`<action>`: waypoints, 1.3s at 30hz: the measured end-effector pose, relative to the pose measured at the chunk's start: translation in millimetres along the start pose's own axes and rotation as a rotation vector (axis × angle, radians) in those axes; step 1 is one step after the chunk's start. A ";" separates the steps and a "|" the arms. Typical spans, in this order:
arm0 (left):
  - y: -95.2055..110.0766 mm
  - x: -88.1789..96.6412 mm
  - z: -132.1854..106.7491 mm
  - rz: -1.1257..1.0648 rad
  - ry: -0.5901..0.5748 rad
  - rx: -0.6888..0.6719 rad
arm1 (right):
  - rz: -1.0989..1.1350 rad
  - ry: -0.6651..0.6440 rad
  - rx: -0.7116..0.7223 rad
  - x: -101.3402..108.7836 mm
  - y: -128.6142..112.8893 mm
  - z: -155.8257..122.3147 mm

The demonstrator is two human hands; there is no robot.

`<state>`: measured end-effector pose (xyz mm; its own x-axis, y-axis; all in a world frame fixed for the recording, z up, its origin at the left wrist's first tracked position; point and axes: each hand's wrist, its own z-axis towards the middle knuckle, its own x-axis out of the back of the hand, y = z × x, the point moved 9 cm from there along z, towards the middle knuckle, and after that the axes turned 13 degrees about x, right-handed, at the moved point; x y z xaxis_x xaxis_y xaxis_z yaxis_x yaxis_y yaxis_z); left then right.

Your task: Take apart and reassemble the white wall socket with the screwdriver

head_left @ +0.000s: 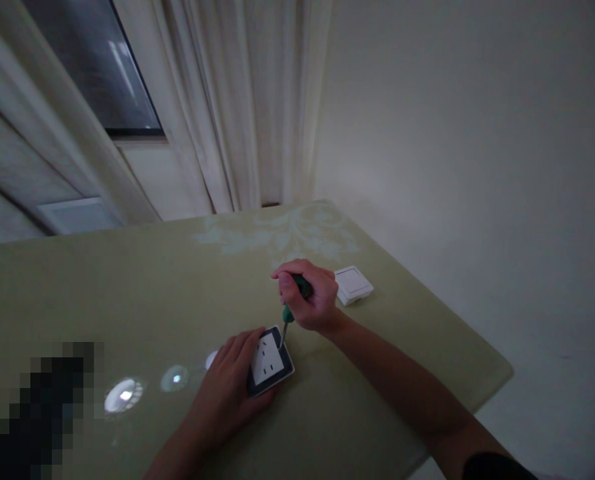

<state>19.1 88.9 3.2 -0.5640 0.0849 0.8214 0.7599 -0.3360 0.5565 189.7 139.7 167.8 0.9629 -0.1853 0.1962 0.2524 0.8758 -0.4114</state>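
A wall socket with a white face and a dark frame lies tilted on the table. My left hand is closed around its left side, thumb along the near edge and fingers over the far edge. In my right hand a screwdriver with a green and black handle is gripped, fist around the handle. Its metal shaft points down, and the tip meets the dark frame at the socket's far right side. Whether a screw sits under the tip is too small to tell.
A white wall switch lies just right of my right hand on the greenish table. Beyond the far edge hang pale curtains beside a dark window. A plain wall borders the right side. A pixelated dark patch covers the lower left.
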 end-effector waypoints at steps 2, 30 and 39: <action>-0.4 -0.6 -0.3 0.004 -0.004 0.001 | -0.001 -0.005 -0.005 -2.0 1.2 -1.3; -1.4 3.2 -1.1 0.016 0.020 -0.008 | 0.201 -0.452 0.161 -26.2 -31.2 8.6; -1.1 2.3 -0.4 0.006 0.045 -0.014 | 0.025 -0.328 0.406 -16.0 -41.7 8.0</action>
<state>16.9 89.1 4.5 -0.5736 0.0405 0.8181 0.7589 -0.3496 0.5494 163.0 109.7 188.9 0.8711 -0.0698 0.4861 0.1097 0.9925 -0.0540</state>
